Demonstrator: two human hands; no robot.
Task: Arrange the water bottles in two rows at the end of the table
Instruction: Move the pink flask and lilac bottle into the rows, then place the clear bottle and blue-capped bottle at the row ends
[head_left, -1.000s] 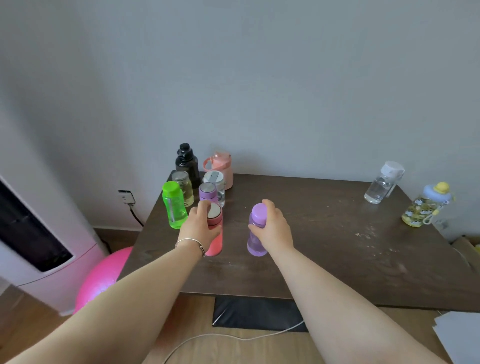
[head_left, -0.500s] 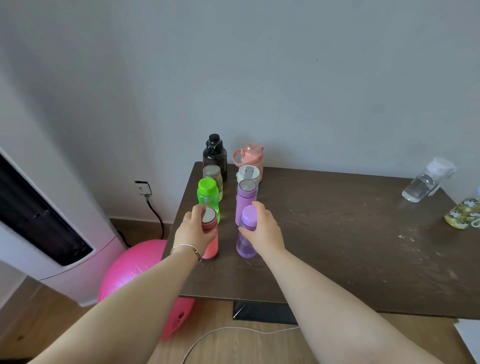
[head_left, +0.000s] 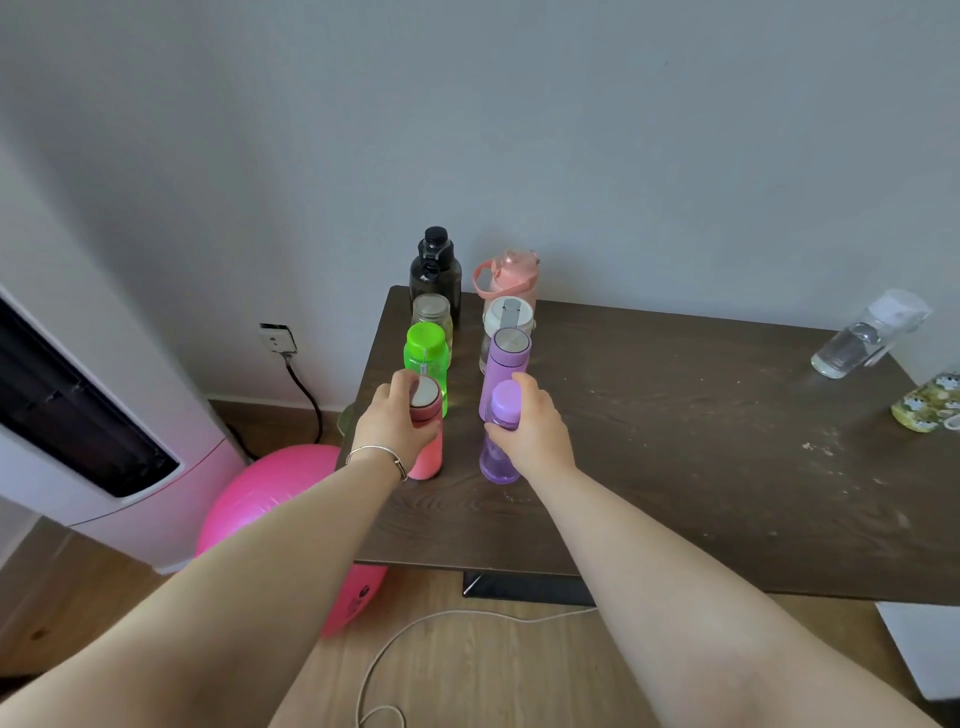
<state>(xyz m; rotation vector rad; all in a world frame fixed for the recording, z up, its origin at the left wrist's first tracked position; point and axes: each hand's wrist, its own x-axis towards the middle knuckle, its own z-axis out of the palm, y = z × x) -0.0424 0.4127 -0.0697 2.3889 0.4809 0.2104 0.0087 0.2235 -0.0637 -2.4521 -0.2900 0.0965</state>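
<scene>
Two rows of bottles run along the left end of the dark table (head_left: 675, 467). The left row holds a black bottle (head_left: 435, 267), a clear jar (head_left: 431, 312), a green bottle (head_left: 426, 353) and a coral bottle (head_left: 428, 457) at the front. My left hand (head_left: 395, 426) grips the coral bottle near its top. The right row holds a pink jug (head_left: 506, 275), a white-lidded bottle (head_left: 508, 317), a lilac flask (head_left: 506, 358) and a translucent purple bottle (head_left: 500, 457). My right hand (head_left: 535, 436) grips the purple bottle, which stands on the table.
A clear bottle (head_left: 867, 338) and a patterned yellow-green bottle (head_left: 930, 405) sit at the table's far right. A pink exercise ball (head_left: 270, 499) and a white appliance (head_left: 93, 415) are on the floor left of the table. A white cable (head_left: 415, 623) lies on the floor.
Both hands carried the coral and purple bottles closer to the rows at the table's left end; the purple one now stands directly before the lilac flask. My view has turned left.
</scene>
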